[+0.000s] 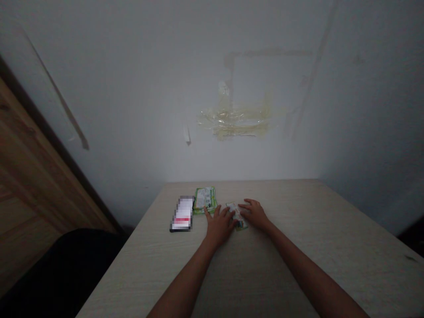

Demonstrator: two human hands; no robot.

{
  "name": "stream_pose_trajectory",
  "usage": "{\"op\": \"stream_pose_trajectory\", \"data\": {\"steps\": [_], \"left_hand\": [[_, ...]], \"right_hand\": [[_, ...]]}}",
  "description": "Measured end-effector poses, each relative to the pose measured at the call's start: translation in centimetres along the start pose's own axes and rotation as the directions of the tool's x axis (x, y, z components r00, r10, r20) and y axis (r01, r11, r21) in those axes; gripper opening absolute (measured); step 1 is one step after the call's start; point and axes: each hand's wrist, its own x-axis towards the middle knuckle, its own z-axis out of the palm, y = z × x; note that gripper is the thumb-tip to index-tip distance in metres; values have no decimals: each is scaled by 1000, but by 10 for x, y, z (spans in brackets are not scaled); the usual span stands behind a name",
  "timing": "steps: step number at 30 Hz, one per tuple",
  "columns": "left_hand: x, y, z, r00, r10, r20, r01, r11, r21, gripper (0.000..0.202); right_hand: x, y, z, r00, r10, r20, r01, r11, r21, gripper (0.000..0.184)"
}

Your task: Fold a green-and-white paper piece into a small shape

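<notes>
A small printed packet [236, 212], pale with green and blue at its near end, lies flat on the table between my hands. My left hand [220, 225] rests over its left side with the fingers spread. At the packet's right edge is my right hand [255, 213], fingers stretched out toward it and apart. Just beyond my left fingertips lie green-and-white printed packets [205, 198], seemingly stacked. Part of the small packet is hidden under my fingers.
A phone [183, 214] with a blurred-out screen lies left of the green packets. The pale wooden table [149, 260] meets a wall [132, 110] with old tape [238, 123] on it. A dark object [73, 269] stands beside the table's left edge, near wooden panelling [29, 163].
</notes>
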Motion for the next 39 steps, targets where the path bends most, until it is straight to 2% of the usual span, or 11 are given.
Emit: {"op": "stream_pose_trajectory", "data": {"steps": [6,10,17,26,31,39], "left_hand": [[0,1,0,999,-20,-28,20,1000,12,36],[0,2,0,998,-24,-52,24,1000,4,36],[2,0,-2,998,-27,-51,26,999,-25,34],[4,-6,-1,1000,-17,-13,17,998,-53,30],[4,-6,-2,1000,-2,-25,-1,996,-93,28],[5,-5,-7,1000,-16,-17,15,996,-85,27]], "right_hand": [[-17,0,-9,993,-87,82,79,993,92,39],[-28,-4,-11,993,-93,68,85,989,119,46],[-33,-11,-14,991,-111,73,106,992,72,55],[-34,-9,-18,979,-194,58,187,977,107,36],[-32,-4,-16,966,-256,46,248,959,136,35],[-33,-8,-22,966,-255,48,245,956,159,35]]}}
